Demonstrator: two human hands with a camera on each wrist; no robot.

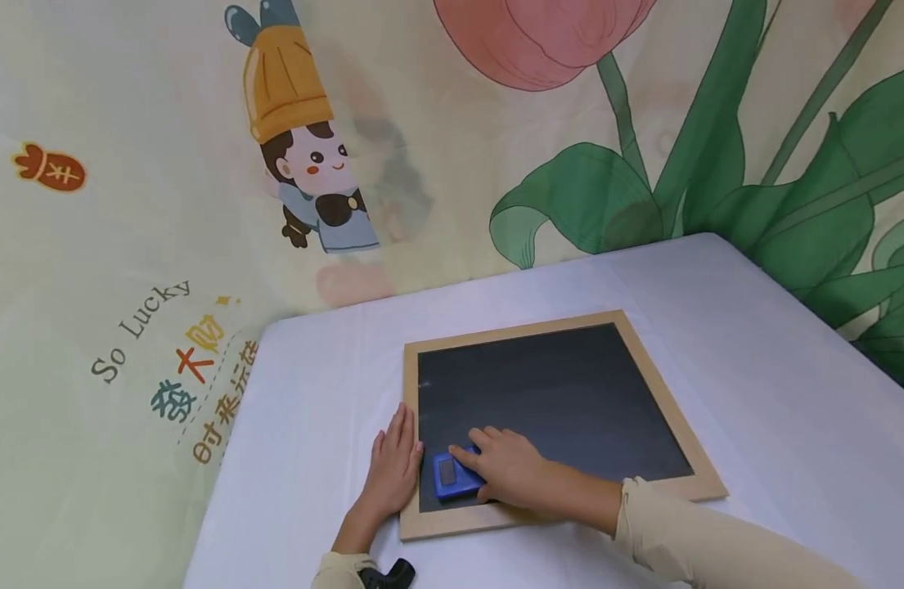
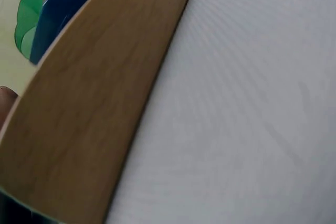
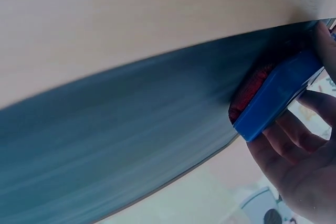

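A blackboard (image 1: pixel 547 401) in a pale wooden frame lies flat on the white-covered table. On its lower left corner sits a blue board eraser (image 1: pixel 457 476), whose dark red felt (image 3: pixel 252 90) faces the black surface in the right wrist view. My right hand (image 1: pixel 510 468) grips the eraser by its edges, thumb on one side and fingers on the other. Along the left side of the frame, my left hand (image 1: pixel 393 466) rests with straight fingers against the wood. The left wrist view shows mostly the frame's edge (image 2: pixel 94 77), with part of the eraser (image 2: pixel 63 9) behind it.
White cloth (image 1: pixel 326 376) covers the table around the board. Behind it hangs a printed backdrop (image 1: pixel 437 164) with a tulip, leaves and a cartoon figure. A black strap or device (image 1: pixel 389 574) is on the left wrist.
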